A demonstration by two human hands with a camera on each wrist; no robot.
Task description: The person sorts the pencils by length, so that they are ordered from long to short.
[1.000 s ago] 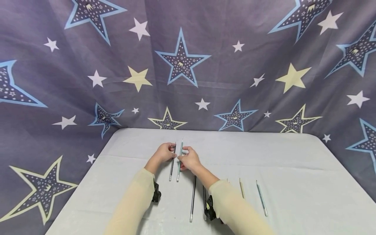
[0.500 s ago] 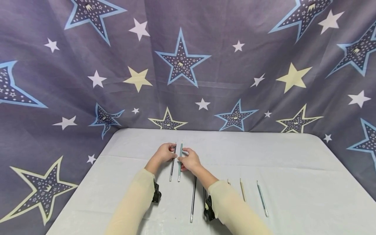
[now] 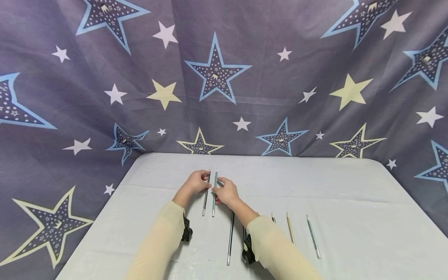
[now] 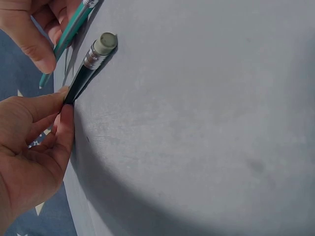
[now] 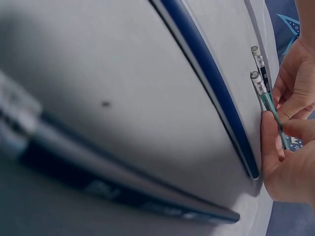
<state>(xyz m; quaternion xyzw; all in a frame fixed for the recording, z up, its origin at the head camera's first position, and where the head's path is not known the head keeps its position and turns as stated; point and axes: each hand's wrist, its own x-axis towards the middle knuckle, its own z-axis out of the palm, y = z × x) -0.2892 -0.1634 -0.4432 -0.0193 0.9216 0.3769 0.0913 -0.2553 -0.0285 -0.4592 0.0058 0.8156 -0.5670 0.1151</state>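
Near the straight far edge of the pale, faintly creased tabletop (image 3: 332,182), with wide room rightward along it, the left hand (image 3: 196,182) pinches a slim, dark, eraser-tipped pencil (image 3: 205,200) in its fingers, the right hand (image 3: 227,191) likewise grips a teal pencil (image 3: 214,204) just beside it, and star-printed fabric (image 3: 266,89) hangs behind.

From my seat at the feed I see a folded grey-purple curtain (image 3: 266,93) printed with white stars (image 3: 241,123), yellow stars (image 3: 351,92) and blue-edged stars (image 3: 214,70), hanging behind a pale, creased bench (image 3: 364,225) with rounded far corners, under soft light.
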